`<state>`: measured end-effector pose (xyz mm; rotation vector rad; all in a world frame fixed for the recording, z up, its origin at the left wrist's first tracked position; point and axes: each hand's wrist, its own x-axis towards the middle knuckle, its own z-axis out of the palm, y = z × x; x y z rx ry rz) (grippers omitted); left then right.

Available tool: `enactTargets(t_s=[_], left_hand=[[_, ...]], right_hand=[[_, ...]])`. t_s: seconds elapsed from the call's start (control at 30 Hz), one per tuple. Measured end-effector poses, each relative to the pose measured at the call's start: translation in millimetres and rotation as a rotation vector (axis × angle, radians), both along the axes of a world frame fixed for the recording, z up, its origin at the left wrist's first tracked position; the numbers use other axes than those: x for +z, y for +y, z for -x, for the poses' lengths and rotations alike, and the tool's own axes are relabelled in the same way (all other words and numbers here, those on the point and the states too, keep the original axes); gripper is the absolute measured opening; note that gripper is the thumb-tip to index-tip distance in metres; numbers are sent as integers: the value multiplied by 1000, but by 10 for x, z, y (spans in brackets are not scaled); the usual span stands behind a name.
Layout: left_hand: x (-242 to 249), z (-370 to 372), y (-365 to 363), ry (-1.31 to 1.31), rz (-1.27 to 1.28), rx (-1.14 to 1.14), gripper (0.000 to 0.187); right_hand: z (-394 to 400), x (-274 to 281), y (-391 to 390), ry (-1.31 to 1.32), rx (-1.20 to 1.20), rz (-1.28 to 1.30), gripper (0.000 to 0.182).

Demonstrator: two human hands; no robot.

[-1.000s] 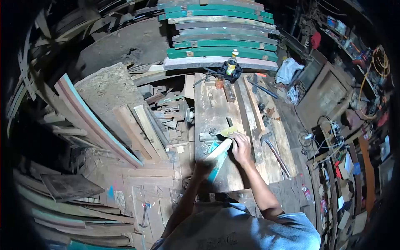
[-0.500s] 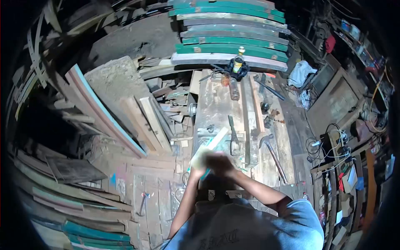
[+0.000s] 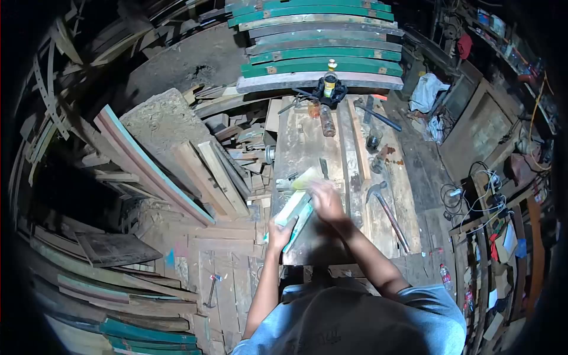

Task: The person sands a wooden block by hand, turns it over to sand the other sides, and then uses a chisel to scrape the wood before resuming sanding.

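Observation:
My left hand [image 3: 280, 234] is wrapped round the near end of a strip of wood [image 3: 290, 208], pale on top with green paint along its side. The strip slants away from me over the workbench [image 3: 307, 245]. At its far end, my right hand [image 3: 326, 201] is bent over a blurred yellowish piece like a folded sheet [image 3: 304, 180], pressed close to the wood. Motion smears the right fingers. Just beyond that hand lies a dark chisel-like tool [image 3: 323, 167], partly hidden by it. A claw hammer [image 3: 387, 213] rests on the bench to the right.
Bottles and a jar [image 3: 373, 141] stand farther back on the bench, near a dark-handled tool [image 3: 383, 117]. Green-painted boards [image 3: 322, 68] are stacked behind. Planks [image 3: 222, 177] lean at left. Tangled cables [image 3: 473, 192] hang at right. Another hammer [image 3: 212, 290] lies on the floor.
My right hand has moved forward along the strip with the yellowish piece, away from my left hand. The left hand keeps its hold on the strip. The view has shifted slightly.

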<state>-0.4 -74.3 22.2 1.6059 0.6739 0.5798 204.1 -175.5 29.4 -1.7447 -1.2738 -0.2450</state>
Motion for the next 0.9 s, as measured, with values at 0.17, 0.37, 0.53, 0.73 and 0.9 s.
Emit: enactTargets(t_s=[0.17, 0.37, 0.53, 0.73, 0.9], left_hand=[[-383, 34, 93, -94, -247, 63, 35], [-233, -20, 61, -1, 51, 18, 36], [-193, -57, 29, -128, -46, 49, 29], [-142, -35, 68, -86, -38, 2, 32], [-252, -25, 71, -137, 34, -1, 29]], right_hand=[[424, 466, -200, -103, 426, 89, 26], [100, 219, -116, 6, 108, 57, 32], [331, 392, -212, -48, 344, 183, 31], [252, 169, -32, -50, 59, 45, 33], [297, 487, -226, -101, 359, 111, 31]])
